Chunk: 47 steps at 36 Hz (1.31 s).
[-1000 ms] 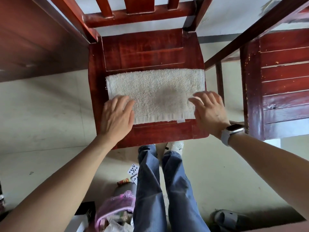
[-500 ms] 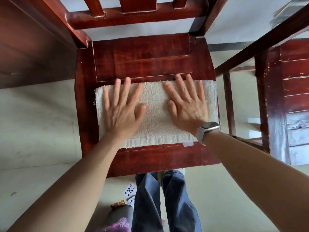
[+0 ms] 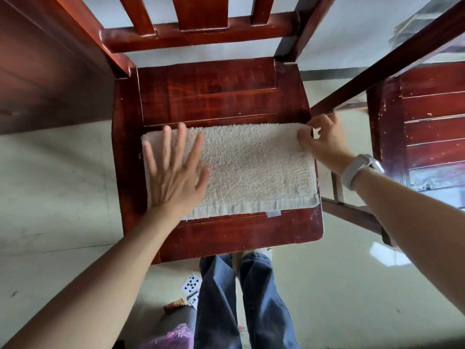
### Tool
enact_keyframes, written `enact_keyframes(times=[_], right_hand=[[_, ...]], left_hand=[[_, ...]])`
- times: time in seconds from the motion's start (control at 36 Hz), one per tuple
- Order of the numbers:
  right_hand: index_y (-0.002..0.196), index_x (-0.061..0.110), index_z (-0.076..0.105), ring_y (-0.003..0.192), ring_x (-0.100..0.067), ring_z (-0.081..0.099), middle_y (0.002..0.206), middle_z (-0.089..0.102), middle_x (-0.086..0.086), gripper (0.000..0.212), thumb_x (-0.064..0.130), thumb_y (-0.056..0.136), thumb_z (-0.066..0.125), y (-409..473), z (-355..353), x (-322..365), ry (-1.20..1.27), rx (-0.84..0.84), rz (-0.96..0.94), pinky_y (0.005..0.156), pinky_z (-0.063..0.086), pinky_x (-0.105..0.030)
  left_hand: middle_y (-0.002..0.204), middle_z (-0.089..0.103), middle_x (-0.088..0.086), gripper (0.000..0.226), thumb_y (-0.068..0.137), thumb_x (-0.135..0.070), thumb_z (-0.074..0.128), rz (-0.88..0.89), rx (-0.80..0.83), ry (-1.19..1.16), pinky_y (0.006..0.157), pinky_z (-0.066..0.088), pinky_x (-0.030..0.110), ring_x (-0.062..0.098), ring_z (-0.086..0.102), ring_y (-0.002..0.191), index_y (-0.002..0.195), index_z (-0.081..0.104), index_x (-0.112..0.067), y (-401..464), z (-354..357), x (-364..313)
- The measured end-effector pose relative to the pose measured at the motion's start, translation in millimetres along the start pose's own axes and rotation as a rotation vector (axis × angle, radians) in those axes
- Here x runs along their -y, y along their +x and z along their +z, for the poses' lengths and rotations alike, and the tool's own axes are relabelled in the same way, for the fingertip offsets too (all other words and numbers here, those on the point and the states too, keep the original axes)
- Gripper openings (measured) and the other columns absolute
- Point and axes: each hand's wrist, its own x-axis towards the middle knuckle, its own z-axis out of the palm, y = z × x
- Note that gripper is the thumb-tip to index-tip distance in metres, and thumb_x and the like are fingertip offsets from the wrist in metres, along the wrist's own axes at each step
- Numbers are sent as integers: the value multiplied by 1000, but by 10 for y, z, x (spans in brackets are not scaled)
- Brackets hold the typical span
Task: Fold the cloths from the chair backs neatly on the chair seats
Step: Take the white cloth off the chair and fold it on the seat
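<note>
Cloth (image 3: 251,170): one cream terry piece, folded into a rectangle, laid flat on the front half of one red wooden chair seat (image 3: 214,96), hemmed edge and one small white tag toward the front. Left hand (image 3: 173,172) is laid flat on its left part, five fingers spread. Its far right corner is pinched by the right hand (image 3: 324,142), thumb against curled fingers; one pale watch (image 3: 359,170) is worn on that wrist. A second chair (image 3: 427,122) is seen at right. Two playing cards (image 3: 191,288) lie on the floor beside the legs.

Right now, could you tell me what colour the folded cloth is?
Cream-white cloth, best in the head view.
</note>
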Motion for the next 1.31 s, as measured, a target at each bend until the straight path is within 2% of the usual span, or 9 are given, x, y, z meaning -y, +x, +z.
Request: enact_keyframes(times=[0.22,0.39,0.5,0.61,0.69,0.83,1.0,1.17,1.31], right_hand=[[95,2,64,82,-24,56,92,60,-12,26,25,83,62,25,-117,77,109,214,25,59,38,-25],[101,5,49,66,-16,48,81,54,-6,22,14,84,62,-101,-186,150,284,112,16,45,37,-11],[117,4,48,70,-7,55,92,61,-5,41,26,85,63,-278,-238,181,428,213,72,51,44,-5],[80,6,60,63,-28,52,74,60,-15,22,25,90,55,-419,-312,198,391,333,89,52,46,-15],[93,-2,61,76,-42,53,86,61,-28,26,22,92,51,-476,-280,171,396,363,117,68,52,-33],[90,8,55,66,-11,51,72,54,7,11,19,90,56,-539,-267,171,370,134,14,50,40,-7],[96,9,60,83,-21,60,87,61,0,17,21,85,62,-756,-219,639,435,79,-56,77,53,-38],[94,17,52,83,-28,63,79,51,8,11,16,87,60,-981,171,1418,621,313,-61,75,54,-49],[116,7,53,77,-19,62,94,59,-4,25,4,92,46,-978,455,1738,583,570,-52,75,57,-31]], left_hand=[[155,-1,8,64,89,-52,21,36,33,36,112,-4,58,31,-3,143,146,6,-29,-114,203,-46],[155,-1,8,63,89,-54,16,37,37,50,112,-3,57,30,-4,143,146,3,-31,-112,234,-45],[155,0,9,62,90,-54,16,42,34,62,111,0,58,31,-1,143,146,3,-31,-110,246,-37],[155,-2,8,62,90,-55,13,27,49,76,111,-1,58,30,-4,143,146,1,-32,-108,245,-43],[155,-3,9,62,90,-55,13,19,65,73,111,-2,58,31,-4,143,145,-1,-32,-99,233,-53],[155,-4,8,63,88,-55,17,15,115,16,111,-3,58,31,-5,143,145,3,-32,-70,182,-90],[145,35,16,45,86,-32,53,6,-47,-372,108,26,56,32,28,137,127,52,-14,-111,-2,-70],[118,60,7,24,91,-8,54,-344,-133,-950,88,43,10,20,57,110,114,62,-10,-389,-224,94],[104,65,5,36,97,-29,41,-822,75,-1561,74,52,20,9,65,89,124,52,-8,-527,-334,256]])
